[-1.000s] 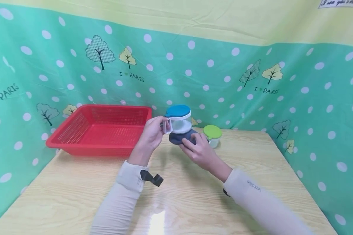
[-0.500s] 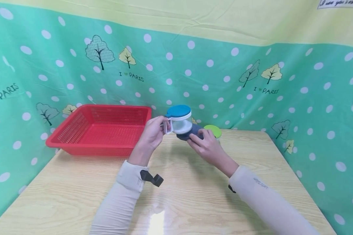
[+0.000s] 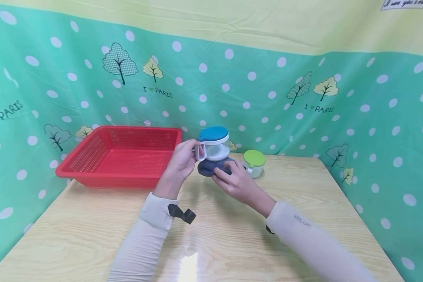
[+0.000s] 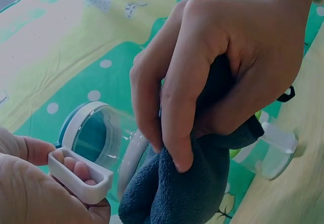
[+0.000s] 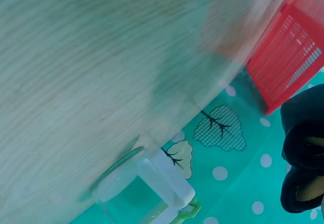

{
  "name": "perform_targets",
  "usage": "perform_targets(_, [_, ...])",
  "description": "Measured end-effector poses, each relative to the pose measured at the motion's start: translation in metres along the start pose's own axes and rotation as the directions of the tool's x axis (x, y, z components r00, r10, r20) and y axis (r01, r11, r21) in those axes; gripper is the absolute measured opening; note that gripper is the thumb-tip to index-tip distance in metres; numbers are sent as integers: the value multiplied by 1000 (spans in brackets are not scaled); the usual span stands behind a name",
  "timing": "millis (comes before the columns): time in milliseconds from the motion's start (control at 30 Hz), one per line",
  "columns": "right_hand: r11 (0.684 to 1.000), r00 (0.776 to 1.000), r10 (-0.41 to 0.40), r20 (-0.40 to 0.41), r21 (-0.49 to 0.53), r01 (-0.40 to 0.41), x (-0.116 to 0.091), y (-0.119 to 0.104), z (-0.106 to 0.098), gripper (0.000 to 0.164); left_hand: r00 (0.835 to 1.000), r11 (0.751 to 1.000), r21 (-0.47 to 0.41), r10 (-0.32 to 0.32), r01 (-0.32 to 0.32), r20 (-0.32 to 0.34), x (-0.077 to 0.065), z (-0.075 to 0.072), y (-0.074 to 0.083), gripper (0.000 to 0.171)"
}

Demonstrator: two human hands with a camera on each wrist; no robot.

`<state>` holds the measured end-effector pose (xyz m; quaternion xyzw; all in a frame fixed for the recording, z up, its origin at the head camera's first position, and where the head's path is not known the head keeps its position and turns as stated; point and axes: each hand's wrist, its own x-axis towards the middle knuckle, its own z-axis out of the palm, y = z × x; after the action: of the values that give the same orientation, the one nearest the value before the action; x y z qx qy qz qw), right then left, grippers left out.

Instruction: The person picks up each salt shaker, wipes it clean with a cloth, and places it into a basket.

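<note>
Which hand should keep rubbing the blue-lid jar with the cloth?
Probably the right hand: it grips the dark cloth under the blue-lid jar. The left hand is busy holding the jar's handle.

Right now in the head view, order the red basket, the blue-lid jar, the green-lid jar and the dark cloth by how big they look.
1. Red basket
2. Blue-lid jar
3. Green-lid jar
The dark cloth is unranked: largely hidden by jar and right hand.
</note>
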<state>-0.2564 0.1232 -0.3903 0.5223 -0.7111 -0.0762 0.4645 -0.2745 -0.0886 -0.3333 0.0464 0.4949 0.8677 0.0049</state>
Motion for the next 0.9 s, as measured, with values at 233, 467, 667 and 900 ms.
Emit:
perform_targets(233, [1000, 999, -6, -33, 26, 6, -11, 4, -9, 40, 999, 1000, 25, -14, 15, -31, 1, 0, 1, 34])
perform_targets(467, [998, 996, 59, -65, 18, -58, -29, 21, -7, 34, 999, 999, 23, -41, 41, -30, 2, -5, 2, 33])
perform_targets(667, [995, 994, 99, -49, 11, -99, -29, 24, -5, 21, 999, 999, 16, -48, 48, -2, 0, -4, 4, 31])
perform_targets(900, [998, 997, 47, -56, 34, -45, -15, 7, -8, 29, 999, 999, 14, -32, 32, 0, 0, -2, 2, 33])
